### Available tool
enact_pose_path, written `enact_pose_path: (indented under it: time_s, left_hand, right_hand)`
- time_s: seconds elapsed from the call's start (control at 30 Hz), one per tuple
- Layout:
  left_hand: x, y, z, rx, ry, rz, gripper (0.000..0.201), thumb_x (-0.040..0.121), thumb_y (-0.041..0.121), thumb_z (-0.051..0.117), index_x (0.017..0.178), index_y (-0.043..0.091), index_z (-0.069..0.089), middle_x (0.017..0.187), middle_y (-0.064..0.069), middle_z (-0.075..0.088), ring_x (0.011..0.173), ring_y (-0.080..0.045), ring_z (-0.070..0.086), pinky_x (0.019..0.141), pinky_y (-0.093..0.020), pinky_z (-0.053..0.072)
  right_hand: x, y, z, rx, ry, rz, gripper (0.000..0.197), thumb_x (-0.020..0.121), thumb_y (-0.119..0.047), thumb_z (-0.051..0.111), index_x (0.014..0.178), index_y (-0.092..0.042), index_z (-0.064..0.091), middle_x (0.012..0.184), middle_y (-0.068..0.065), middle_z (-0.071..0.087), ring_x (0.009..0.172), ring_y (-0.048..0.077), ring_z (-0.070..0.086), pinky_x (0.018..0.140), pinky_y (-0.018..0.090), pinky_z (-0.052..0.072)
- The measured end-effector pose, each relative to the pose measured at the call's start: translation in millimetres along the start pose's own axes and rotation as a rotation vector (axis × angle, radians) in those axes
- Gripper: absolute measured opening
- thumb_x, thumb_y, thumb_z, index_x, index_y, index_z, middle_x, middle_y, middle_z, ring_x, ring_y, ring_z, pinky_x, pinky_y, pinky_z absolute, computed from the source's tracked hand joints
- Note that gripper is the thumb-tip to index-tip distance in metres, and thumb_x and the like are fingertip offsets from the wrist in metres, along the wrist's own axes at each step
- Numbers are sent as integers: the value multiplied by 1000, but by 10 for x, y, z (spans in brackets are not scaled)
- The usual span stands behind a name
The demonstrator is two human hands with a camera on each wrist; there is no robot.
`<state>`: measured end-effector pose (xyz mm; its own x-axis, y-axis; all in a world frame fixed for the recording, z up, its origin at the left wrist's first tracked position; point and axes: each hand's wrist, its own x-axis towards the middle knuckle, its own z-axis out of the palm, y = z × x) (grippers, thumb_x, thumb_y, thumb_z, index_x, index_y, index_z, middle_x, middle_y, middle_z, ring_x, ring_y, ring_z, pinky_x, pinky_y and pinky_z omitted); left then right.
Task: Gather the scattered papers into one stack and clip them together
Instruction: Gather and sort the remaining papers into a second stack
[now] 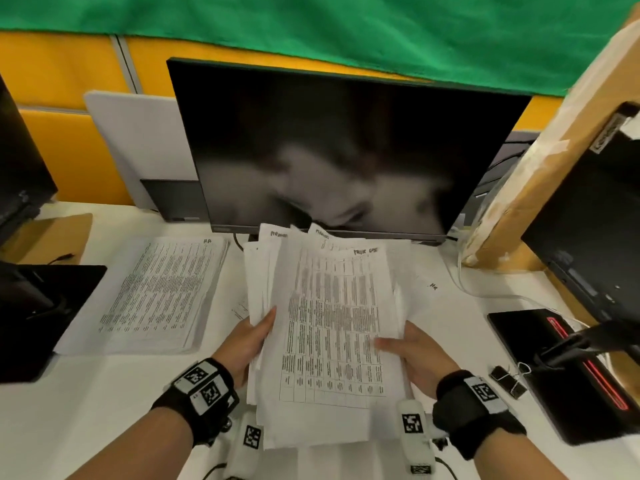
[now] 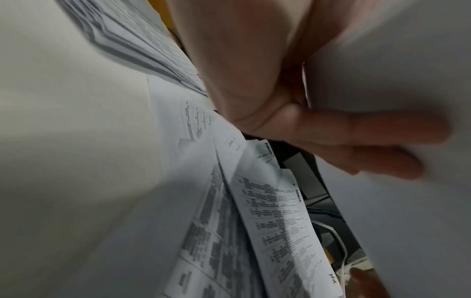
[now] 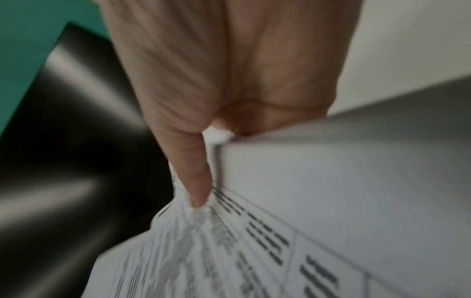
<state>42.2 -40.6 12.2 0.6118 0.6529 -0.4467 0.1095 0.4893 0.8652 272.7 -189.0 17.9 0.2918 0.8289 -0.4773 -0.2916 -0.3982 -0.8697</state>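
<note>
A loose, uneven stack of printed papers (image 1: 329, 327) is held above the white desk (image 1: 86, 403) in front of the monitor. My left hand (image 1: 247, 336) grips its left edge, thumb on top; in the left wrist view its fingers (image 2: 356, 145) lie under the sheets (image 2: 267, 221). My right hand (image 1: 407, 348) pinches the right edge, thumb (image 3: 196, 181) pressed on the printed top page (image 3: 254, 252). More printed sheets (image 1: 156, 296) lie flat on the desk at left, and one sheet (image 1: 440, 299) lies at right. Black binder clips (image 1: 507, 381) rest on the desk near my right wrist.
A dark monitor (image 1: 329, 150) stands directly behind the papers. A black stand base (image 1: 571, 375) with a red stripe lies at right, beside a cardboard box (image 1: 540, 168). Another black base (image 1: 45, 313) sits at left. White cables (image 1: 460, 271) run along the right.
</note>
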Motion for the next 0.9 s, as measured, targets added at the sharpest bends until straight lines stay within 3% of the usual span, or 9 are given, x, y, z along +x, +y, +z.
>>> enact_pose_path:
  time_s: [0.07,0.17,0.3,0.37,0.43,0.5,0.57,0.73,0.9]
  left_hand:
    - [39,4,130,29,-13,-48,56,83,52,58,118,10,65,106,-12,74,96,-24,72,72,-32,59]
    - [150,-47,320,73,-71,-107,48,90,53,47,115,16,67,107,-8,74,101,-24,70,87,-37,55]
    - [389,-90,410,347,113,-39,17,93,30,53,91,18,66,95,-8,66,84,-22,61,74,-33,52]
    - [533,-119,350,638,237,54,11,91,21,55,87,21,65,103,-9,65,95,-24,60,83,-35,51]
    - [618,-162,341,917,232,70,30,93,27,52,120,16,58,131,-11,55,122,-27,52,102,-34,41]
    - [668,-220,384,1199,140,18,59,95,37,45,147,16,29,155,-9,27,143,-25,26,117,-37,22]
    - [680,-287,456,1465,78,-37,62,96,44,37,150,20,20,158,-8,18,145,-26,19,118,-42,19]
    - [725,-318,640,1662,261,-10,51,92,50,37,123,13,54,129,-11,49,119,-27,44,98,-38,39]
    - [982,-246,686,1386,428,-192,96,75,60,61,145,9,19,148,-14,30,134,-32,33,105,-45,35]
  right_hand:
    - [-30,-13,-128,49,36,57,39,83,-5,64,121,-6,60,115,16,70,104,29,68,85,39,56]
    - [-92,-2,-363,23,84,105,32,84,-1,63,116,-2,62,110,19,71,99,32,69,71,34,59]
    - [-108,58,-802,-68,330,71,35,81,2,66,115,-1,62,100,19,73,95,38,69,87,48,53]
    - [-162,51,-994,-108,431,55,35,79,-1,67,114,-4,63,96,19,74,93,39,68,92,53,50]
    - [-256,28,-1148,-117,487,32,32,81,0,66,111,-7,62,98,18,71,93,38,66,89,50,50]
    - [-369,-11,-1281,-119,516,6,27,82,-2,65,105,-15,62,101,14,69,96,35,64,89,48,49]
    - [-457,-48,-1385,-130,522,-6,27,82,-5,66,106,-18,63,106,13,70,99,35,64,96,53,45]
    - [-533,-117,-1461,-122,555,3,32,81,-4,65,112,-12,61,106,14,70,101,37,65,96,58,45]
    - [-518,-153,-1364,-132,538,-7,33,84,-2,62,116,-7,58,108,16,68,102,37,63,96,57,45]
